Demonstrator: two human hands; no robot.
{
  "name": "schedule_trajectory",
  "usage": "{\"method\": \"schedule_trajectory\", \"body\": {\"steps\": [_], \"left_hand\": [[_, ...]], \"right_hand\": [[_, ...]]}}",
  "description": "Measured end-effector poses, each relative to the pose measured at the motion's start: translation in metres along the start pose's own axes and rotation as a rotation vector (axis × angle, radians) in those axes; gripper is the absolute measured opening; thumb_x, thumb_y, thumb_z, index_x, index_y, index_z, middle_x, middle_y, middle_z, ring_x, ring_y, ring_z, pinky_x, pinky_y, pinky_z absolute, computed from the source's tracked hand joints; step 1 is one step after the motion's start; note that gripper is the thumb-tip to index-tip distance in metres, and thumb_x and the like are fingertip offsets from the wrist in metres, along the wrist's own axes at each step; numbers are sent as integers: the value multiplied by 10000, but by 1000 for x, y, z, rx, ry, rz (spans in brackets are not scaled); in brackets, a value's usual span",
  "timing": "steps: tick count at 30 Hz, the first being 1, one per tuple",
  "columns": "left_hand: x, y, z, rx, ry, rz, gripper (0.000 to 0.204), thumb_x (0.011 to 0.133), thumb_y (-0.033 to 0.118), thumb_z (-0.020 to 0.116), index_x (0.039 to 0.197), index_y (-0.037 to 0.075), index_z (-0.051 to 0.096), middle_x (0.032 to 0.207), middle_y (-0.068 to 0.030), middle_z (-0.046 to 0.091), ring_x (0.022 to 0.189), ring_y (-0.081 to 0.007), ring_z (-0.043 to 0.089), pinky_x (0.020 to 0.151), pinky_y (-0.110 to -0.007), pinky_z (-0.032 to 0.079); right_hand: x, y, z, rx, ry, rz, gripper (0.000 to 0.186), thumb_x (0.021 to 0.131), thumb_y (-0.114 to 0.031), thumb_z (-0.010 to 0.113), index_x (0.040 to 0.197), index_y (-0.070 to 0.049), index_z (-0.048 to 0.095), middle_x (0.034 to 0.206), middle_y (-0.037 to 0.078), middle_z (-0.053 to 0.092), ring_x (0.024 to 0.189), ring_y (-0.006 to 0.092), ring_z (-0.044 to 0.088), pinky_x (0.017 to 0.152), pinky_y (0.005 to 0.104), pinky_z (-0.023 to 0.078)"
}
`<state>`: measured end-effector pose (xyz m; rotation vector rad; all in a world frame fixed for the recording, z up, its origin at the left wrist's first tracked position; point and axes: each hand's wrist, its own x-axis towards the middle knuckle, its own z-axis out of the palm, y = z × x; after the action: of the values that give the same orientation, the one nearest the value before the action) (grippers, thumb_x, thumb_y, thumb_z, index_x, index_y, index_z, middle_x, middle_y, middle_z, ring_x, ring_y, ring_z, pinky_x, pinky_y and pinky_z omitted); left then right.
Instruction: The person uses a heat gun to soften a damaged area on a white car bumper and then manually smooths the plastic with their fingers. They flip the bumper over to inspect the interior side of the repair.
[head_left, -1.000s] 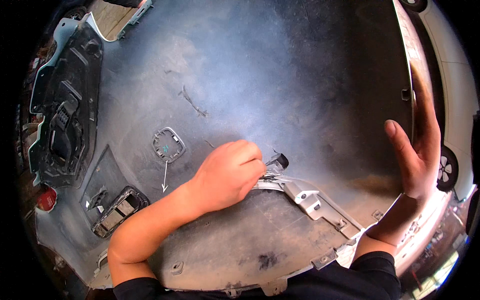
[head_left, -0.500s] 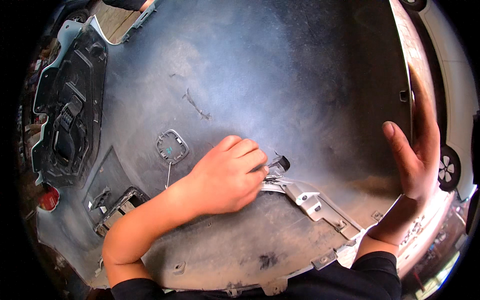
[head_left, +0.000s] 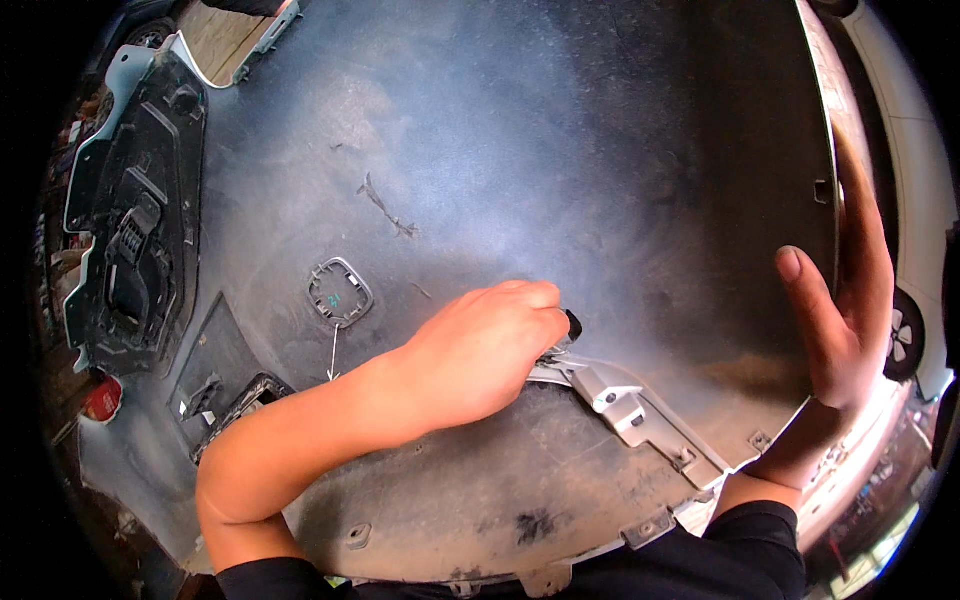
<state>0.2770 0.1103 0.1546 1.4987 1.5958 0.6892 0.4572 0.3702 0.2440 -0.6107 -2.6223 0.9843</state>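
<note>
A large dark bumper cover (head_left: 480, 130) fills the view with its dusty inner side up. My left hand (head_left: 500, 345) is closed over its lower middle, at the end of a grey plastic bracket (head_left: 640, 415). A small black part (head_left: 573, 326) peeks out past my knuckles; what my fingertips grip is hidden beneath the hand. My right hand (head_left: 845, 310) holds the cover's right edge, with the thumb over the inner side and the fingers stretched along the outside.
A square trim ring (head_left: 341, 292) sits left of my left hand. Past it are a black-backed lamp-like panel (head_left: 140, 220) and a rectangular frame (head_left: 240, 410). A red round object (head_left: 103, 400) lies beyond the left edge. A white car (head_left: 915, 190) stands at the right.
My left hand has moved slightly right and rolled over, covering more of the black part. The cover's right edge and my right hand have shifted a little to the right.
</note>
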Motion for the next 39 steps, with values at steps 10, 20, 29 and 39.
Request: {"method": "schedule_trajectory", "body": {"steps": [10, 20, 29, 39], "left_hand": [[-12, 4, 6, 95, 50, 109, 109, 779, 7, 684, 851, 35, 608, 895, -104, 574, 820, -327, 612, 663, -435, 521], [-40, 8, 28, 17, 284, 51, 315, 745, -18, 715, 1059, 9, 712, 1029, -100, 667, 903, -303, 661, 745, -405, 542], [-48, 3, 38, -34, 329, 61, 491, 739, -3, 727, 1228, -14, 690, 1096, -146, 668, 1003, -348, 675, 853, -438, 556], [-113, 54, -81, 47, 349, -108, 465, 758, 50, 761, 1214, -35, 735, 1001, -176, 699, 815, -293, 683, 694, -359, 550]], "right_hand": [[-1, -5, 1, 0, -7, 9, 787, 930, -190, 722, 1621, -23, 386, 1650, 222, 414, 1546, 367, 381, 1293, 484, 256], [-1, -5, 4, 48, -2, 25, 778, 931, -177, 718, 1619, -22, 390, 1652, 219, 413, 1553, 363, 370, 1298, 484, 240], [-1, -10, 2, 85, 11, 35, 777, 928, -164, 725, 1614, -11, 395, 1653, 219, 410, 1561, 360, 352, 1304, 466, 219], [0, -9, 2, 43, 11, 74, 748, 938, -95, 698, 1617, -13, 395, 1654, 214, 412, 1569, 336, 343, 1302, 440, 210]]}}
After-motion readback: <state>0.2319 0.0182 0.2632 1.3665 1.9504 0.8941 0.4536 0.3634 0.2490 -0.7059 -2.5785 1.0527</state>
